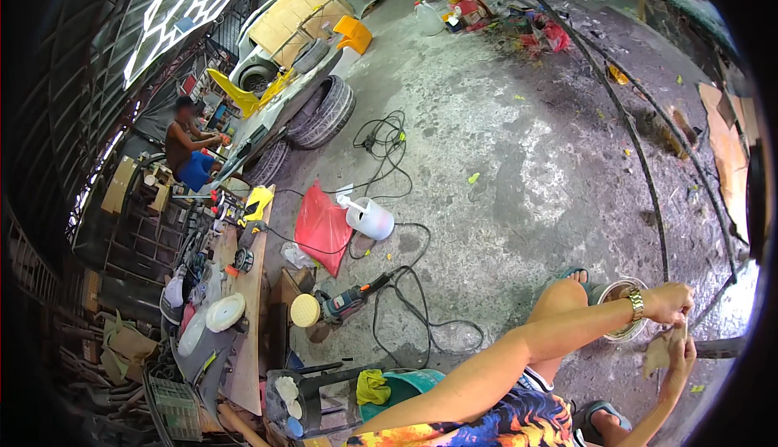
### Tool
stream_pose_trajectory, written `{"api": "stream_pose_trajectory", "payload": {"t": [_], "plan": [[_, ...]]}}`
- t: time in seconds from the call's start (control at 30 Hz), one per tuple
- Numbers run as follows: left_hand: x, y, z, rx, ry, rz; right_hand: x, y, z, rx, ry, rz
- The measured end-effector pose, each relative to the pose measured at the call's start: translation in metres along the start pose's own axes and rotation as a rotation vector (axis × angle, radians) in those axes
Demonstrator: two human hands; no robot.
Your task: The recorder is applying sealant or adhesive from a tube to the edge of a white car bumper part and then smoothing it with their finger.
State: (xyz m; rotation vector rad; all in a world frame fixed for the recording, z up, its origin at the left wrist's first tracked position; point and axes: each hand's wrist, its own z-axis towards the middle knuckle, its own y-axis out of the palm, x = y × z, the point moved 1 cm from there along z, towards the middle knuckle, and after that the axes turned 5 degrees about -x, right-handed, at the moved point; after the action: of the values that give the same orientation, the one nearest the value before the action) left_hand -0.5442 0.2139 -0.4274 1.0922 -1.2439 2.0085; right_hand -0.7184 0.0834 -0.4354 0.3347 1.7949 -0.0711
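Observation:
My left hand (666, 303), with a gold watch (637, 305) on the wrist, is closed in a fist at the right side of the view. Just below it, my right hand (683, 354) pinches a limp beige piece (658, 353) that looks like a rag or worn sandpaper. The fingers of both hands meet at its upper edge, so the left seems to grip it too. Beneath my left forearm stands a round white bucket (601, 294), partly hidden, with a brownish inside.
A corded power polisher (350, 301) with a yellow pad lies on the concrete floor amid black cables (421, 289). Close by are a red plastic sheet (319, 224), a white jug (373, 218) and a teal tub (397, 390). Tyres (324, 113) lie farther off. Another person (190, 145) sits at far left.

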Motion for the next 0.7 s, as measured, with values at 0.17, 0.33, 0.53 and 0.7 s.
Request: {"api": "stream_pose_trajectory", "payload": {"t": [0.17, 0.33, 0.53, 0.7], "plan": [[0.006, 0.002, 0.004, -0.073, 0.004, -0.070, 0.031, -0.028, -0.005, 0.155, -0.129, 0.409], [0.017, 0.022, 0.010, -0.036, 0.085, -0.138, 0.027, 0.003, 0.000, 0.062, -0.318, 0.674], [0.006, -0.019, -0.006, 0.000, -0.079, 0.145, 0.026, 0.022, 0.011, 0.065, -0.323, 0.890], [0.010, -0.089, -0.025, 0.194, -0.200, 0.292, 0.017, 0.005, 0.002, 0.152, -0.204, 0.978]]}}
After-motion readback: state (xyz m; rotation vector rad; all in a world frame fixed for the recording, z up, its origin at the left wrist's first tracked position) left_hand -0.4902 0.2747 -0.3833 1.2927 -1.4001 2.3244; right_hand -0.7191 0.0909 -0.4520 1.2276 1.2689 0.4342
